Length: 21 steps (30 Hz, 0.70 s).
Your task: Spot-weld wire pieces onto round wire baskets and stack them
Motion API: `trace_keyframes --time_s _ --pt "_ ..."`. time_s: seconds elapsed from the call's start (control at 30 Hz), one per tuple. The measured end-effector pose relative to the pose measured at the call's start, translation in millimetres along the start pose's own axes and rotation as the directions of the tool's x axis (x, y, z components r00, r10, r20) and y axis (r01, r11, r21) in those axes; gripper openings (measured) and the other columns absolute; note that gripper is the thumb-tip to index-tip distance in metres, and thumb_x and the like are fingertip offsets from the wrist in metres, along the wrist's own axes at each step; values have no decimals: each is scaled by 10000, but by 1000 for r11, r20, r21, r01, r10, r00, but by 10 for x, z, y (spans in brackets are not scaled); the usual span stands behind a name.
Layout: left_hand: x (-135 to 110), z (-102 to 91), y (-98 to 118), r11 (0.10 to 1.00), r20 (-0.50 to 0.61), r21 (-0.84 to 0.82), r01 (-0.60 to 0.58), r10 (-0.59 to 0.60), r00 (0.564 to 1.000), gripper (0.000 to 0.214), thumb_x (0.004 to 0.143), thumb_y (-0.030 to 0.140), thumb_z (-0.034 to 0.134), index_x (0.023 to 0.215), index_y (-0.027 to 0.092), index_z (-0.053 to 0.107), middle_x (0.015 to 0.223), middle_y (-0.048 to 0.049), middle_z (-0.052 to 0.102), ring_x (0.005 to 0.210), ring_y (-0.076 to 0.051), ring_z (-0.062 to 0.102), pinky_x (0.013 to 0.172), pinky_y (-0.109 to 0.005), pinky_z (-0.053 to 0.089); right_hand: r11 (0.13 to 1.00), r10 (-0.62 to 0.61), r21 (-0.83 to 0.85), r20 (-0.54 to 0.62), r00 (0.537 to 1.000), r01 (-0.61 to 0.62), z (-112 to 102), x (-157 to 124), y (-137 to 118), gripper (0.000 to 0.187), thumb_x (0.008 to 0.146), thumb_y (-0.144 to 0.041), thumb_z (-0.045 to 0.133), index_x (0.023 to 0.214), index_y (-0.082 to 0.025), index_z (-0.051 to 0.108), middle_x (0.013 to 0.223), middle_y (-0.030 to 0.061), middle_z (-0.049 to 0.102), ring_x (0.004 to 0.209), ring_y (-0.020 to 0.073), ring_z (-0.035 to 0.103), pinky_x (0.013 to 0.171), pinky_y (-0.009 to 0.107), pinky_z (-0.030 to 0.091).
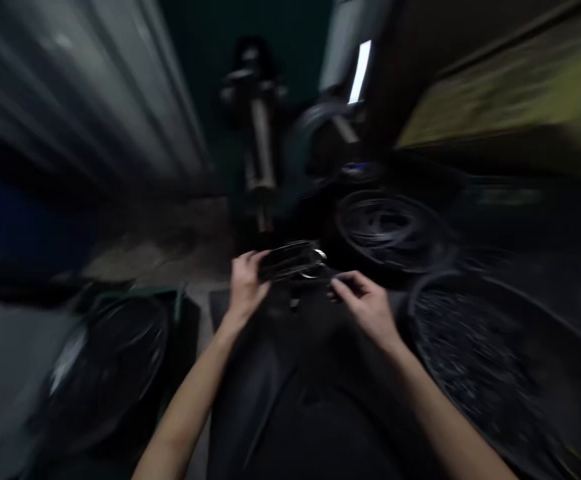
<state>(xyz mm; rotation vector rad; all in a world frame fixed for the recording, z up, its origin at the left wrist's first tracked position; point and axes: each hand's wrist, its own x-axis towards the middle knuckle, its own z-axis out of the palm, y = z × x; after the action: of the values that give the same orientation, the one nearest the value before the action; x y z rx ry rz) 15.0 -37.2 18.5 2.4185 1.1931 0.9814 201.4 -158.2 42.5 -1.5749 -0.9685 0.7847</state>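
Blurred, dim view. Looped dark bundle point(289, 264), with a bright ring point(313, 268) at its right end, lies between the hands. Left hand point(245, 280) at the bundle's nine o'clock, thumb and fingers spread round that end, grasping it. Right hand point(365, 300) at four o'clock, fingers curled toward thumb; cannot tell whether anything is pinched there. Round tub of coils point(387, 230) near, between two and three o'clock; wide tub of dark bits point(470, 353) at four; black-lined bin point(110, 360) at eight.
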Motion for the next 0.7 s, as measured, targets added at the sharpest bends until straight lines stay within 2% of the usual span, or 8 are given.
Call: trace_keyframes --time_s 0.07,0.17,0.27,0.37,0.5,0.7 --pt "-161 -162 -134 995 42 82 62 -66 997 568 686 79 638 1228 203 523 1167 -89 524 1120 -237 508 1030 -467 401 996 43 73 100 994 -50 223 159 -104 352 703 -482 699 786 -153 607 645 18 629 559 144 608 567 266 508" --pt "-165 -204 -159 991 107 115 69 -82 991 613 705 51 577 1278 248 478 1182 -69 500 1130 -225 494 1095 -530 299 990 106 71 206 973 -122 512 300 -146 374 647 -492 732 734 -154 597 598 16 612 522 145 597 510 253 487" --pt "-132 -190 -131 990 119 129 47 -62 991 618 720 40 544 1289 266 462 1185 -63 492 1145 -228 481 1101 -561 267 992 120 8 196 973 -124 661 401 -86 343 662 -479 707 721 -162 589 600 12 611 522 145 592 498 251 473" --pt "-141 -187 -154 989 122 147 30 -48 991 634 717 26 529 1292 281 456 1198 -63 484 1158 -237 467 1096 -581 259 996 25 -83 114 993 -15 743 472 -18 305 702 -465 668 745 -171 602 640 18 632 552 147 591 519 255 469" --pt "-147 -191 -204 989 91 141 52 -66 994 614 722 47 548 1288 268 463 1193 -69 478 1147 -237 476 1099 -556 274 972 -101 -202 89 991 117 879 427 -12 280 774 -448 600 803 -171 629 728 34 664 613 154 609 587 266 480" --pt "-88 -207 -243 989 60 124 83 -92 994 609 737 61 560 1293 282 450 1188 -57 480 1131 -220 485 1113 -547 255 883 -351 -330 5 936 333 1070 359 19 272 856 -425 527 865 -174 632 781 43 671 658 152 607 669 273 478"
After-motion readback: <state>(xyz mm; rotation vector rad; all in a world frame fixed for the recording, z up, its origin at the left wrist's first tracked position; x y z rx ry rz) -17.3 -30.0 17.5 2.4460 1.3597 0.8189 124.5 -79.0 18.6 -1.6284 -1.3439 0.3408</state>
